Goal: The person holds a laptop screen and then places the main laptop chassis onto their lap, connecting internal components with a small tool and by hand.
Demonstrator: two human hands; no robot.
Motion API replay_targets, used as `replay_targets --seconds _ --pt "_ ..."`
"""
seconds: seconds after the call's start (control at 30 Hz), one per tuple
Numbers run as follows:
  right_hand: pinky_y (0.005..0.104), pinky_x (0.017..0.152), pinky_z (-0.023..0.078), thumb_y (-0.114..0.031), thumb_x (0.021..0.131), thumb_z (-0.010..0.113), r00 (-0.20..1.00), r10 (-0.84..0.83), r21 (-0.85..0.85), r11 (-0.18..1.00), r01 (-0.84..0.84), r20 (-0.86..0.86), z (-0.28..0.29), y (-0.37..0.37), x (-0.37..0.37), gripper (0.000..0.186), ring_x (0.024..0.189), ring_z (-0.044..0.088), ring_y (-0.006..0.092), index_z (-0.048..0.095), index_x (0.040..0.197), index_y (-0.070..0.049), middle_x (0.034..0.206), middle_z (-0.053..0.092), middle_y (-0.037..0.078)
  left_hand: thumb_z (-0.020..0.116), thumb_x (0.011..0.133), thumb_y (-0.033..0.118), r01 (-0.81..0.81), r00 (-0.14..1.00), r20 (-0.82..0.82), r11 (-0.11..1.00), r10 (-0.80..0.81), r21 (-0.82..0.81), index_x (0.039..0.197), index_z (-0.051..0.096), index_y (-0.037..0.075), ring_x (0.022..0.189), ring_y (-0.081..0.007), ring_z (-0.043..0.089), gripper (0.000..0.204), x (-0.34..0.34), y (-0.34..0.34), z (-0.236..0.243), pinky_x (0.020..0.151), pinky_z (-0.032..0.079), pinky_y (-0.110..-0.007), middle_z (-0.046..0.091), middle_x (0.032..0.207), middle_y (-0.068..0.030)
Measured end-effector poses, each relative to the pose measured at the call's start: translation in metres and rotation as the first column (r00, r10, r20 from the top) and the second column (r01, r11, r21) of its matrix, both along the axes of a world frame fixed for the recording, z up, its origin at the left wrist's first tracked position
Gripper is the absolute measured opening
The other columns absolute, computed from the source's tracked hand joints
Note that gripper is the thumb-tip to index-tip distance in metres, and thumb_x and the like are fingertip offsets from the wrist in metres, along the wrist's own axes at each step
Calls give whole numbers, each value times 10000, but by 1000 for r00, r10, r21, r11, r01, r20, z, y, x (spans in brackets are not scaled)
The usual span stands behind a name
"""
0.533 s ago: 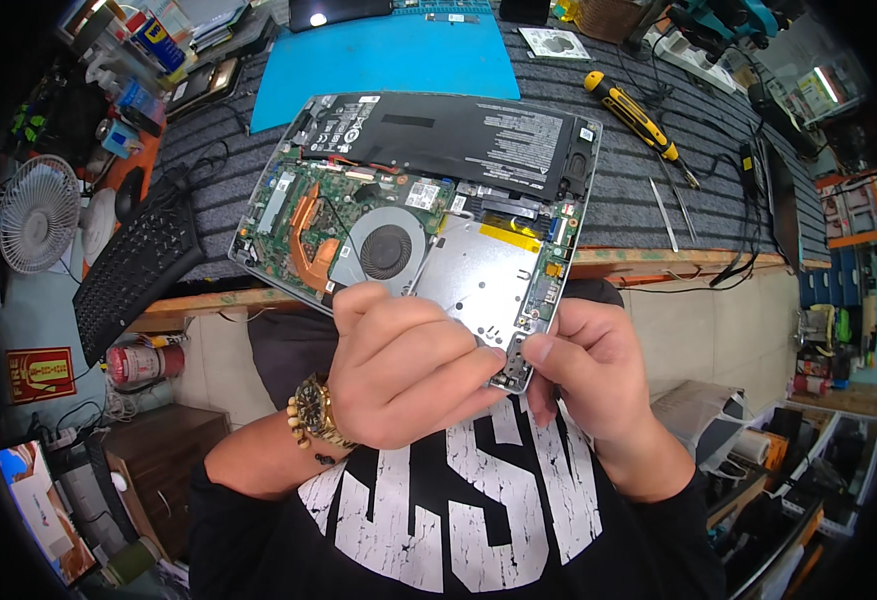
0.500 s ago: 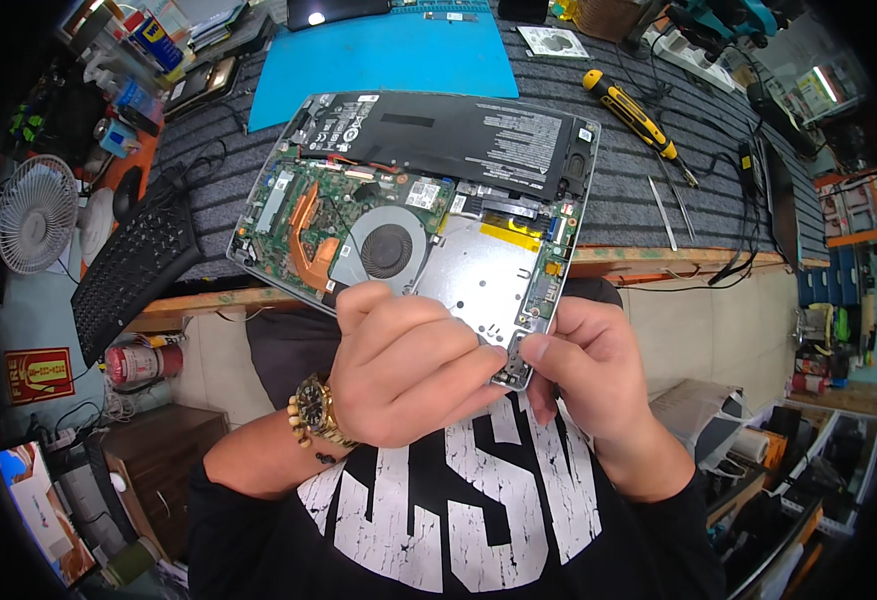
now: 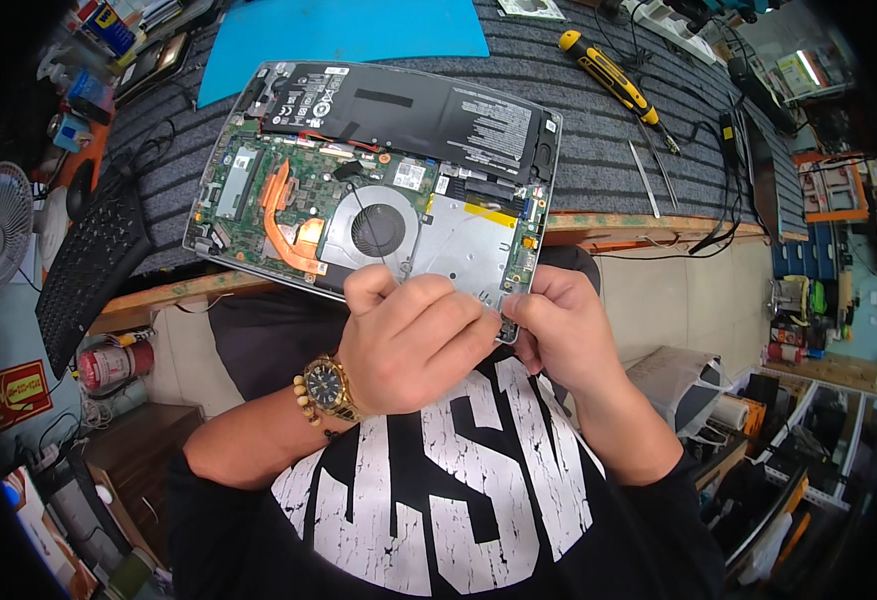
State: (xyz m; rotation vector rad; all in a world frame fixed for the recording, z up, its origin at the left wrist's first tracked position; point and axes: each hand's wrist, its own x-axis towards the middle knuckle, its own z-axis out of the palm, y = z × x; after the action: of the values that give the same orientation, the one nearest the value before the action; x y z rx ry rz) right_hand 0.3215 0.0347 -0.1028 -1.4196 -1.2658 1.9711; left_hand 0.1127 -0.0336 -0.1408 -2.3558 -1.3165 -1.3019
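An opened laptop base (image 3: 438, 262) tilts over my lap, its far side against the mat-covered bench. Inside are a black battery (image 3: 408, 110), a green board, a copper heat pipe (image 3: 280, 215), a round fan (image 3: 377, 231) and a bare silver plate. My left hand (image 3: 413, 340), wearing a gold watch (image 3: 326, 387), is closed with curled fingers at the near edge; its fingertips are mostly hidden. My right hand (image 3: 563, 325) pinches the near right corner, thumb on top, fingers underneath. A thin dark line crosses the fan toward my left hand.
A yellow-black screwdriver (image 3: 608, 75) and tweezers (image 3: 644, 178) lie on the striped grey mat (image 3: 598, 150). Behind the laptop is a blue mat (image 3: 348, 35). To the left stand a black keyboard (image 3: 88, 260) and a white fan (image 3: 0, 225). Cables hang at the right.
The view has shifted, so the bench and its tools sit higher and further left. The laptop stays in both hands, which keep nearly the same grip at its near right corner.
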Motion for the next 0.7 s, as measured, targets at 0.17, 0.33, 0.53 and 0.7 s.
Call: replay_targets --seconds 0.17,0.33,0.53,0.7 --pt "272 427 411 -154 1015 694 1000 5 9 1000 -5 -3 -6 0 2 218 446 553 92 750 940 43 610 643 37 938 653 226 10 1000 -20 999 -10 39 1017 843 151 956 -178 640 384 -1 1 -4 892 319 -456 718 1020 66" --pt "273 429 415 -138 1010 690 1000 -17 -15 1000 17 12 -7 0 2 203 450 560 96 751 924 36 610 644 41 810 717 177 26 998 -51 999 -24 40 1020 821 134 1030 -167 666 307 -3 2 -3 880 367 -410 734 1102 53" --pt "275 428 415 -135 1010 686 1000 -18 -17 1000 18 21 -8 0 1 203 447 556 97 751 919 34 604 635 39 799 733 177 27 998 -65 999 -25 27 1027 822 127 1044 -170 664 298 -2 1 -2 883 370 -413 735 1109 47" --pt "276 431 420 -148 1023 686 1000 -5 -13 1000 5 10 -12 1 4 210 451 558 97 747 926 29 605 636 40 809 778 177 3 998 -65 1000 -3 3 1043 815 130 1059 -164 669 270 0 1 -2 890 368 -402 735 1095 50"
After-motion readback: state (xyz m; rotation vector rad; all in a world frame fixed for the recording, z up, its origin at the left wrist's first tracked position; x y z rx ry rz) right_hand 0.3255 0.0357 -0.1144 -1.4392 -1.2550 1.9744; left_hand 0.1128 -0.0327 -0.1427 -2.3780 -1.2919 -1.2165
